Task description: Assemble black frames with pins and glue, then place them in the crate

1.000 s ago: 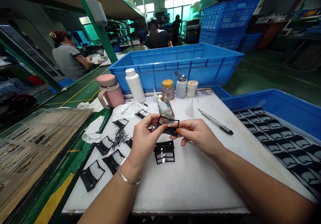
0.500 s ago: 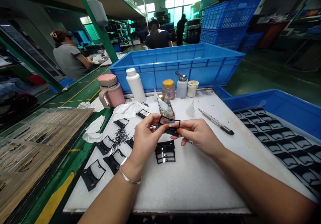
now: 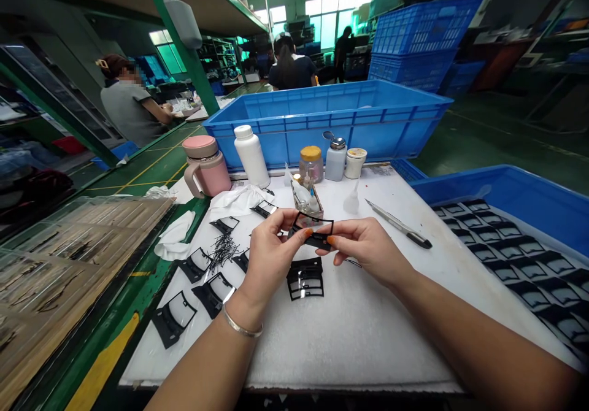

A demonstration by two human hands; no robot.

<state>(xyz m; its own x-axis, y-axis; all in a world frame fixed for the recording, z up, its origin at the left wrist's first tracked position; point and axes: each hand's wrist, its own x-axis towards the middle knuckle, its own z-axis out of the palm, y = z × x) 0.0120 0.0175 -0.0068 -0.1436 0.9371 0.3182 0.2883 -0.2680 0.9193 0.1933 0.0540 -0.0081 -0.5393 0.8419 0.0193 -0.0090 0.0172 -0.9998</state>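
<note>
Between my two hands is a small black plastic frame (image 3: 315,238) with a clear window, raised above the white work surface (image 3: 359,331). My left hand (image 3: 276,245) pinches its left end, thumb on the front face. At the right end, the thumb and fingers of my right hand (image 3: 356,242) grip it too. Just below lie black frame parts (image 3: 306,278) with shiny clear windows. More black frames (image 3: 172,319) are spread to the left, around a heap of thin black strips (image 3: 223,250). My left forearm and hand partly cover some of them.
Behind my hands stand a small box of bottles (image 3: 307,196), a white bottle (image 3: 251,156), a pink mug (image 3: 207,165) and a pump bottle (image 3: 335,158). A craft knife (image 3: 399,224) lies right. Blue crates (image 3: 322,126) border the back; another bin (image 3: 519,184) holds rows of frames.
The view has shifted slightly, so everything sits a little further right. Both hands keep the same hold on the black frame. A distant standing person has changed posture.
</note>
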